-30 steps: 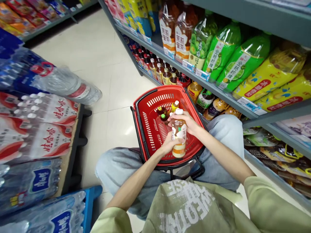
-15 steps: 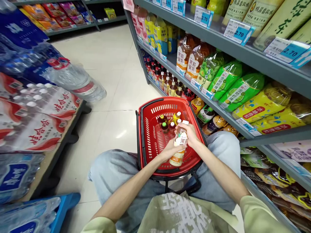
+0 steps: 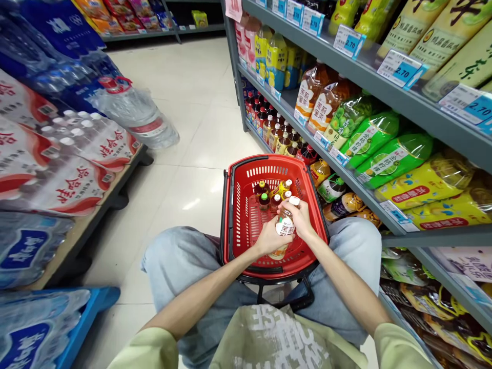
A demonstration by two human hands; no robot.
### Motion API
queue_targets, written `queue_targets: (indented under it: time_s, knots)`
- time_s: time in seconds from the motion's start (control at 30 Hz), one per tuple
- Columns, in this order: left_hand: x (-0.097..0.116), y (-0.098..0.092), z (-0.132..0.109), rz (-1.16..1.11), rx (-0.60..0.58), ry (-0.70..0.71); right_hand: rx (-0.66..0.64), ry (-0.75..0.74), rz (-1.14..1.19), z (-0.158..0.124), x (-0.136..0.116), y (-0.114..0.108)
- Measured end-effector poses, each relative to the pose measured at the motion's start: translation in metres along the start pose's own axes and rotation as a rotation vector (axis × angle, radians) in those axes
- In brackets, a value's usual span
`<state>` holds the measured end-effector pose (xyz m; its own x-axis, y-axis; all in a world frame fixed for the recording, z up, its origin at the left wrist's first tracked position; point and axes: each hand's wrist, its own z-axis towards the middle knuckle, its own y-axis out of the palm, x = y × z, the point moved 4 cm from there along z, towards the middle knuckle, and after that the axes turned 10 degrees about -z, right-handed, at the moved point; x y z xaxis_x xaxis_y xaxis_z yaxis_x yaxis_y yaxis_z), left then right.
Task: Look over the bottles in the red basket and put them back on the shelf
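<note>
Gripping a white-capped bottle with left hand around its middle and right hand near its neck; holding it tilted over the red basket's five-o'clock side, with other bottles at eleven.

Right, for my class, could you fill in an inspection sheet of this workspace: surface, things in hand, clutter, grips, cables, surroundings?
Surface: pale tiled floor, with light reflections.
Things in hand: white-capped bottle, tilted, held over the red basket.
Clutter: small bottles in the basket's far part.
Grips: left grip around the bottle's body; right grip near its cap.
Cables: nothing seen.
Surroundings: drink shelves on the right; wrapped bottle packs on the left.
</note>
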<state>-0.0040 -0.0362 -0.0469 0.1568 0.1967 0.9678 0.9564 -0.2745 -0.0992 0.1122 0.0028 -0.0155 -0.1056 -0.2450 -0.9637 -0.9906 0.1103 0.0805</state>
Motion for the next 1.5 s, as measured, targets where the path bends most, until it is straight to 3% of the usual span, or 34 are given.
queue_targets:
  time_s: [0.1, 0.3, 0.43, 0.67, 0.87, 1.03, 1.17, 1.23, 1.3, 1.4, 1.43, 1.5]
  knots:
    - [-0.002, 0.002, 0.000, -0.148, -0.051, -0.022, -0.053, -0.026, -0.009, -0.001, -0.005, -0.002]
    - [0.006, 0.015, -0.012, -0.638, -0.386, -0.108, -0.406, 0.013, 0.116, -0.012, -0.026, 0.002]
    - [0.011, 0.017, -0.016, -0.672, -0.463, -0.148, -0.399, 0.036, 0.117, -0.014, -0.031, 0.000]
    - [0.007, 0.024, -0.013, -0.740, -0.426, -0.232, -0.253, 0.056, 0.087, -0.008, -0.023, -0.004]
    - [0.008, 0.026, -0.009, -0.686, -0.356, -0.178, -0.148, 0.036, 0.016, -0.005, -0.021, -0.009]
    - [0.002, 0.024, -0.004, -0.504, -0.160, -0.102, -0.050, -0.036, -0.093, -0.001, -0.012, -0.010]
    - [0.003, 0.018, -0.002, -0.151, -0.047, -0.055, 0.001, -0.068, -0.106, 0.000, -0.010, -0.010]
    - [0.016, 0.010, -0.004, 0.032, -0.019, 0.046, 0.026, -0.088, -0.070, 0.002, -0.013, -0.012]
    - [0.042, -0.002, -0.015, 0.175, 0.057, 0.252, 0.066, -0.112, -0.026, 0.005, -0.017, -0.016]
    - [0.092, -0.016, -0.058, 0.214, 0.218, 0.562, 0.120, -0.126, 0.010, 0.009, -0.023, -0.024]
    - [0.105, -0.016, -0.076, 0.137, 0.206, 0.601, 0.128, -0.122, 0.014, 0.010, -0.025, -0.025]
    - [0.120, -0.001, -0.113, -0.056, -0.097, 0.536, 0.129, -0.118, 0.021, 0.010, -0.027, -0.028]
